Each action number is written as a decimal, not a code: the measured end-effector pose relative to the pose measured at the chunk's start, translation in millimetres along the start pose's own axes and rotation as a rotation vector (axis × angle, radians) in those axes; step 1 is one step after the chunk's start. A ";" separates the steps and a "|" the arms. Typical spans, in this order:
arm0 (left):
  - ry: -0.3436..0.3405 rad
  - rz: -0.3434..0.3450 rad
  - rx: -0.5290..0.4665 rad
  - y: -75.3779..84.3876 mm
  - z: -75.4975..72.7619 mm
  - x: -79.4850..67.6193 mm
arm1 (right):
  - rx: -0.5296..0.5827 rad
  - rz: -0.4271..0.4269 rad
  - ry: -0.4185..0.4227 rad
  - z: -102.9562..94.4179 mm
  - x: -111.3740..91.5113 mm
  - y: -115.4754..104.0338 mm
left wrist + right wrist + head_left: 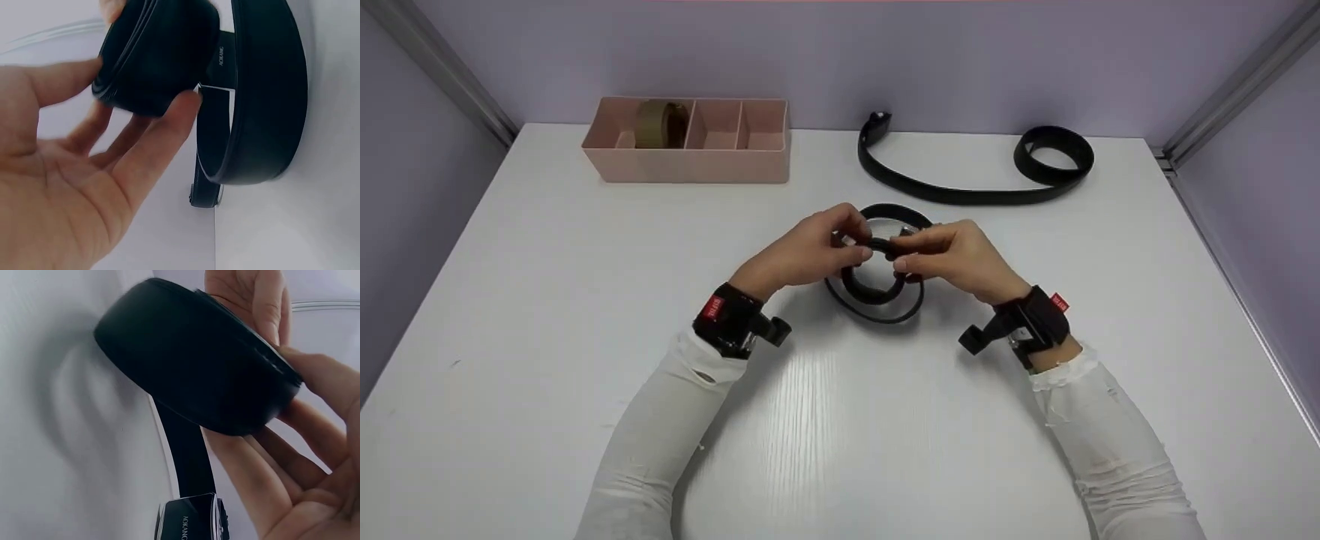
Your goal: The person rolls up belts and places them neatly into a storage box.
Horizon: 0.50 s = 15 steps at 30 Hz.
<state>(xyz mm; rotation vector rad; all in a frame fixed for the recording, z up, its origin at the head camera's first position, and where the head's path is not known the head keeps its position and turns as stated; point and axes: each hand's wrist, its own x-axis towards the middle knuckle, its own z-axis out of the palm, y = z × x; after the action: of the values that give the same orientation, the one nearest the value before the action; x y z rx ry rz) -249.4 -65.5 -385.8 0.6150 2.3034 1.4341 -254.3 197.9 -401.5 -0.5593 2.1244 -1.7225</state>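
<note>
A black belt (874,295) is wound into a coil, with a looser outer turn around it. My left hand (810,247) pinches the coil's left side between thumb and fingers. Opposite it, my right hand (964,259) grips the right side. In the left wrist view, the tight coil (169,53) shows several layers beside the wide outer loop (270,95). The right wrist view has the belt's broad face (191,360) tilted above the white table. A metal-edged buckle (188,517) with lettering shows low in that view; which belt it belongs to I cannot tell.
A second black belt (960,196) lies along the table's back, its right end coiled. At the back left stands a pink divided box (690,166) with a roll of brown tape (652,125) in its left compartment. Walls bound the white table (540,300) behind and at both sides.
</note>
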 end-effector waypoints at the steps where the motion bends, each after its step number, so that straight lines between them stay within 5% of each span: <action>1: -0.023 0.003 0.028 -0.5 0.0 -0.2 | -0.011 0.014 -0.019 0.1 -0.2 -0.3; 9: -0.129 0.018 0.123 -0.7 0.4 -1.3 | -0.093 0.072 -0.127 -0.6 -1.5 -1.9; 15: -0.063 0.025 0.062 -1.9 1.5 -0.6 | -0.052 0.040 -0.062 -0.2 -0.6 -1.9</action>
<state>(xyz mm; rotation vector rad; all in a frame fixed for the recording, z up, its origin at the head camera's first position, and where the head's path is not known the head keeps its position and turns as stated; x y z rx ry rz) -248.4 -65.5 -388.2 0.6989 2.3061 1.3392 -253.8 198.1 -399.6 -0.5736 2.1274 -1.6123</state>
